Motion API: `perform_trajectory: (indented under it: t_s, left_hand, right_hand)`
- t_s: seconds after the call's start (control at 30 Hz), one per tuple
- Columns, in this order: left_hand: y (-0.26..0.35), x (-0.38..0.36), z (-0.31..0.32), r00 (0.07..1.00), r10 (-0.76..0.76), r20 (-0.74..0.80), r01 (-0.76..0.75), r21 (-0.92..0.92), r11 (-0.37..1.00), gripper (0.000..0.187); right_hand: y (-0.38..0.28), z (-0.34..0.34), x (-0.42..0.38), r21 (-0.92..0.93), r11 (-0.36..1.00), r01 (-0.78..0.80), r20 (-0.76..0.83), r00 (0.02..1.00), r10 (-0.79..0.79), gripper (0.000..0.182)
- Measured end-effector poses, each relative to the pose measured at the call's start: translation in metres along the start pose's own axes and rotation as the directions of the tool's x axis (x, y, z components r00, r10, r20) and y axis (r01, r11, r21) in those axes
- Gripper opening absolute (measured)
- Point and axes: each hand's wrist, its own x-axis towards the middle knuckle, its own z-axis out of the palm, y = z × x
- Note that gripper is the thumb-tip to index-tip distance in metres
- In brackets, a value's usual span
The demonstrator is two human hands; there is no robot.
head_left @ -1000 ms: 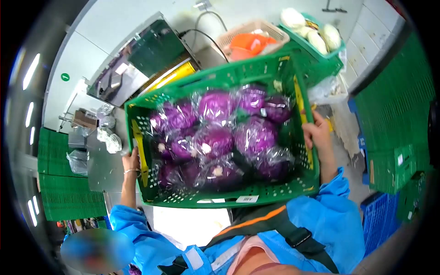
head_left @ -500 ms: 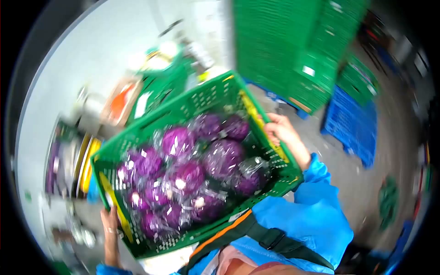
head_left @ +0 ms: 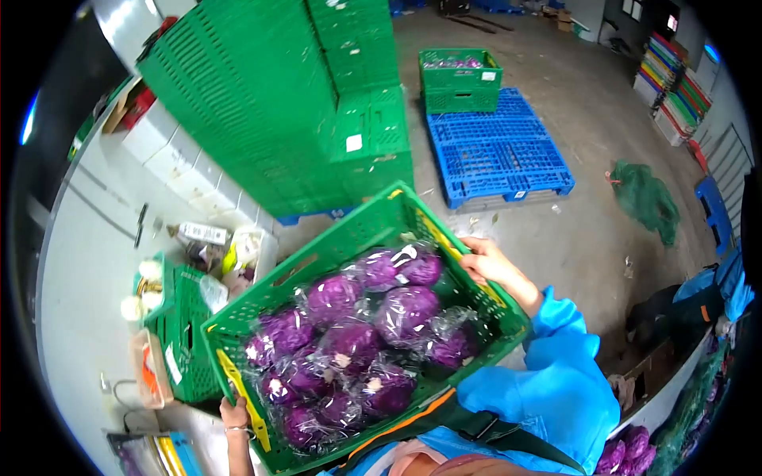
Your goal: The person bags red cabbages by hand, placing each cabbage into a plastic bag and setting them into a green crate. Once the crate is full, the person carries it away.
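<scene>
Only one view is given here, shot from a head-worn camera with a heavy fisheye, so everything is bent toward the dark round border. It's aimed forward and steeply down, close enough that the wearer's own blue jacket is caught at the bottom edge. The green crate [head_left: 357,317] of wrapped red cabbages [head_left: 357,333] is framed dead centre, very near the lens, with the right hand [head_left: 486,266] gripping its far-right rim and the left hand [head_left: 235,414] seen at its near-left rim. Beyond the right-hand grip, the blue pallet [head_left: 500,151] and stacked green crates [head_left: 317,103] are seen farther off. No second view is given, so nothing is shared.
</scene>
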Motion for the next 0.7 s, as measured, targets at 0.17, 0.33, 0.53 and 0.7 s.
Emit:
perform_trajectory:
  t_s: [0.17, 0.33, 0.53, 0.7]
  left_hand:
    - [-0.049, 0.116, 0.093, 0.969, 0.226, 0.105, -0.228, 0.014, 0.974, 0.013]
    - [0.004, 0.165, 0.131, 0.904, 0.371, 0.212, -0.388, 0.04, 0.921, 0.025]
    - [0.024, 0.245, 0.212, 0.754, 0.573, 0.323, -0.573, -0.104, 0.813, 0.034]
    - [0.024, 0.275, 0.245, 0.644, 0.64, 0.419, -0.66, -0.118, 0.742, 0.036]
  right_hand:
    - [0.065, 0.041, -0.031, -0.05, 0.998, -0.046, -0.32, 0.947, 0.027, 0.038]
    - [0.09, 0.094, -0.071, -0.059, 0.997, -0.048, -0.519, 0.855, 0.01, 0.037]
    - [0.191, 0.149, -0.102, -0.071, 0.997, 0.015, -0.725, 0.686, -0.062, 0.044]
    - [0.259, 0.198, -0.13, -0.123, 0.992, 0.039, -0.803, 0.583, -0.123, 0.043]
